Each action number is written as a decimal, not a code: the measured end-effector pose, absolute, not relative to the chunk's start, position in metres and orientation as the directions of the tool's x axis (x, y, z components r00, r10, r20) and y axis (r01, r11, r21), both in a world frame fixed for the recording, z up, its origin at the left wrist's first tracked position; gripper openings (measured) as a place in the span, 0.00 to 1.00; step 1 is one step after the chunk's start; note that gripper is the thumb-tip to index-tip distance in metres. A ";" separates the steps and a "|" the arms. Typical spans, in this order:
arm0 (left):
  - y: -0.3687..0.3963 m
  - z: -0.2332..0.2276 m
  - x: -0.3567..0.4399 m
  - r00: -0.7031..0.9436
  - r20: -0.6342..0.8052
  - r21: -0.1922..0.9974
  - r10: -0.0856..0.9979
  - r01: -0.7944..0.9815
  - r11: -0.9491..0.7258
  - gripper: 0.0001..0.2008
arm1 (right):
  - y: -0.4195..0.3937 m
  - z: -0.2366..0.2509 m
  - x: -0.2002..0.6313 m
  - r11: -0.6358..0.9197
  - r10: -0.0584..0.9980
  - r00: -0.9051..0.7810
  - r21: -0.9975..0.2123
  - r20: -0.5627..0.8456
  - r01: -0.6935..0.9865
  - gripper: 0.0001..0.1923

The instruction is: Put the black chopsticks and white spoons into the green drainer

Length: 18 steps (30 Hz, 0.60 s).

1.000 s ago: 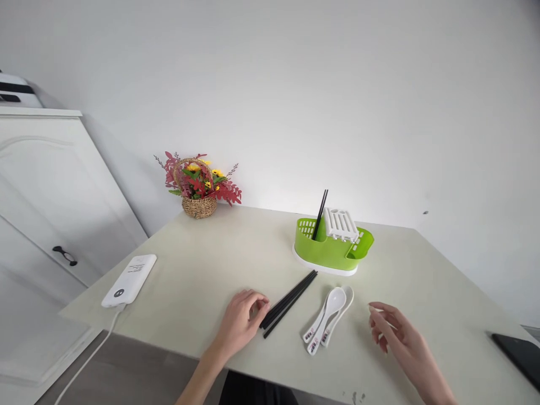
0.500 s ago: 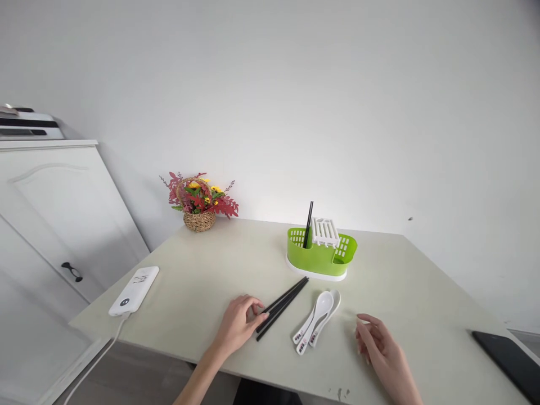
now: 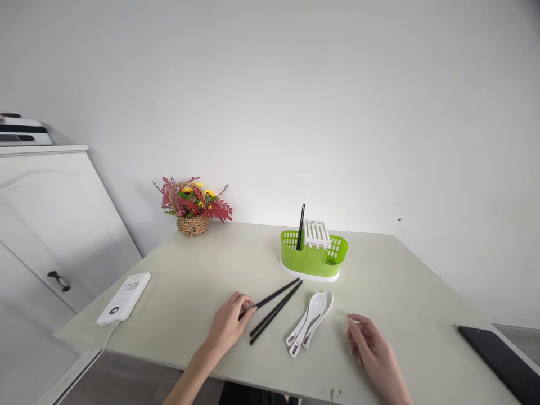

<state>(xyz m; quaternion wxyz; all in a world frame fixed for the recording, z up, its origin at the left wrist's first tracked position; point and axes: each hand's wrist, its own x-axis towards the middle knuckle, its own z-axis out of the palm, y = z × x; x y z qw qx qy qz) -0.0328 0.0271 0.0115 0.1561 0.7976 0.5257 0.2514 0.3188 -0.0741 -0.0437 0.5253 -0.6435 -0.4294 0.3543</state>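
Near the table's front, my left hand is closed in a pinch on the near end of a black chopstick; whether a second one lies along it I cannot tell. Beside it, more black chopsticks lie slanted on the table. My right hand rests at the table, fingers loosely curled and thumb apart, with nothing in it. Between the hands lie several white spoons, bunched with their printed handles toward me. Behind them stands a green cutlery holder with a white slatted top and black chopsticks upright in its left compartment.
A wicker basket of artificial flowers stands at the back left against the wall. At the left edge lies a white power bank with a cable. A black phone lies at the right edge. A white cabinet stands left of the table.
My left hand has drawn a black chopstick a little left, away from the others, which now lie apart from it. My right hand keeps its pose. The whole view has shifted slightly.
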 end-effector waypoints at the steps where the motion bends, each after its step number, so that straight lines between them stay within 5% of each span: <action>1: 0.027 0.010 -0.032 0.320 0.267 0.489 0.909 0.768 -0.414 0.12 | -0.074 -0.043 0.318 -0.076 0.923 0.384 -0.981 -0.001 0.179 0.32; 6: 0.042 0.014 -0.018 0.408 0.303 0.304 0.862 0.815 -0.493 0.06 | -0.073 -0.037 0.316 -0.091 0.920 0.391 -0.982 -0.019 0.167 0.33; 11: 0.067 0.026 0.014 0.578 0.176 0.149 0.797 0.785 -0.602 0.05 | -0.074 -0.035 0.316 -0.080 0.924 0.382 -0.981 -0.007 0.175 0.31; 18: 0.076 0.037 0.028 0.606 0.040 -0.037 0.794 0.795 -0.605 0.08 | -0.074 -0.038 0.318 -0.046 0.935 0.354 -0.983 0.019 0.176 0.27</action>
